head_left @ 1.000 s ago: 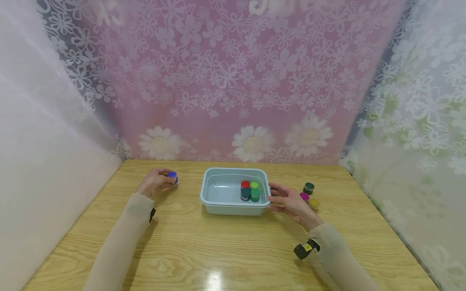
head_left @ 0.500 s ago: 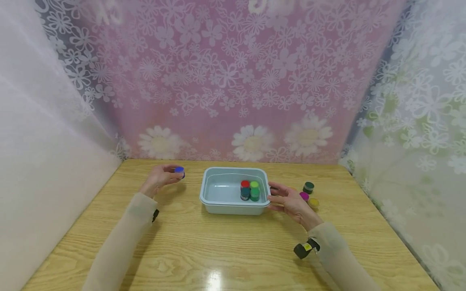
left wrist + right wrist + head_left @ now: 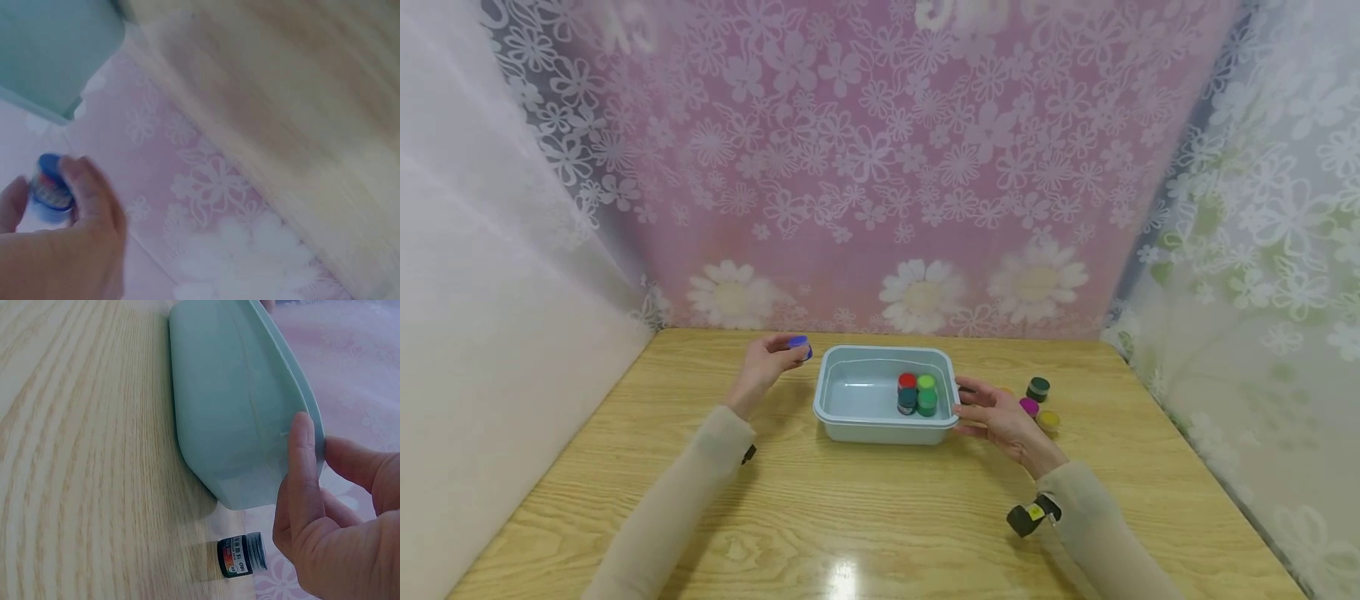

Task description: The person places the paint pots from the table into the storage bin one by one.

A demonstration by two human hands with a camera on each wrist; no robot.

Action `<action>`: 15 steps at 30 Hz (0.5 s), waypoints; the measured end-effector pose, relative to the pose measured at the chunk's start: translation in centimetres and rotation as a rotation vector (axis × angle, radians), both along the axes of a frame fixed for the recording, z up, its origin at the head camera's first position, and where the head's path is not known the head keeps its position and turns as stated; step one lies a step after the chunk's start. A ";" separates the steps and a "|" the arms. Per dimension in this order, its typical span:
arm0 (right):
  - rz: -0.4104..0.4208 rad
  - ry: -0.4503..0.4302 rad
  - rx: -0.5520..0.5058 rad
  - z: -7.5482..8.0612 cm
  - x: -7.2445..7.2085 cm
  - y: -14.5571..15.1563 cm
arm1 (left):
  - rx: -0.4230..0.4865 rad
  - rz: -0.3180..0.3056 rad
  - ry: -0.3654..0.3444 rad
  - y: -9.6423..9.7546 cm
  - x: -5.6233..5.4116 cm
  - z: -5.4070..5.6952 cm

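Note:
My left hand [image 3: 763, 367] pinches a small blue-lidded paint jar [image 3: 801, 347] between thumb and fingers, raised above the table left of a pale blue plastic bin [image 3: 880, 433]. In the left wrist view the jar [image 3: 52, 187] looks tilted and somewhat blurred. My right hand [image 3: 1003, 419] holds the bin's right end, digits on either side of its rim in the right wrist view. Inside the bin, at its right, stand a red-lidded jar [image 3: 907, 381], a light green one [image 3: 927, 382], a dark teal one [image 3: 907, 402] and a green one [image 3: 927, 403].
Beyond my right hand sit more paint jars: dark green [image 3: 1038, 388], magenta [image 3: 1029, 407] and yellow [image 3: 1048, 421]. An orange one is mostly hidden by the hand. Flowered cloth [image 3: 865, 167] hangs behind the wooden table [image 3: 850, 517] and along both sides.
My left hand has lifted the blue-lidded jar and carried it rightward and away from me, closer to the bin. My right hand and the bin have stayed in place.

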State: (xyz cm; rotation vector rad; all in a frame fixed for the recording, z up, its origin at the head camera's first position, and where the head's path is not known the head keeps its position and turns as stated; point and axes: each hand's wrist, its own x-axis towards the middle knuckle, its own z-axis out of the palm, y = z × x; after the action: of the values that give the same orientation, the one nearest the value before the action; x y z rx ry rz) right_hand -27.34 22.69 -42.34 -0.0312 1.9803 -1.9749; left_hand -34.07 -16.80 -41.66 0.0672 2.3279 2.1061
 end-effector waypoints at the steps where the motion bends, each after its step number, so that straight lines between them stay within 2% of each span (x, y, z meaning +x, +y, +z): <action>1: 0.001 0.000 -0.002 0.0 0.0 0.0 | 0.006 0.002 0.016 0.3 0.0 -0.1; 5: 0.004 0.001 -0.004 0.0 0.0 0.0 | 0.018 0.014 0.097 1.4 -0.2 -0.4; 9: 0.008 0.002 -0.006 0.1 0.1 0.0 | -0.018 0.027 0.140 2.4 -0.1 -0.4; 15: 0.007 -0.001 -0.004 0.1 0.1 0.0 | -0.109 0.015 0.113 3.8 -0.1 -0.2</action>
State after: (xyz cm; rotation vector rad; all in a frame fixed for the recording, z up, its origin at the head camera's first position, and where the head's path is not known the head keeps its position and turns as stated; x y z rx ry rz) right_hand -27.25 22.68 -42.27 -0.0381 1.9723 -1.9738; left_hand -34.21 -13.01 -41.86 0.1735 2.5093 2.0290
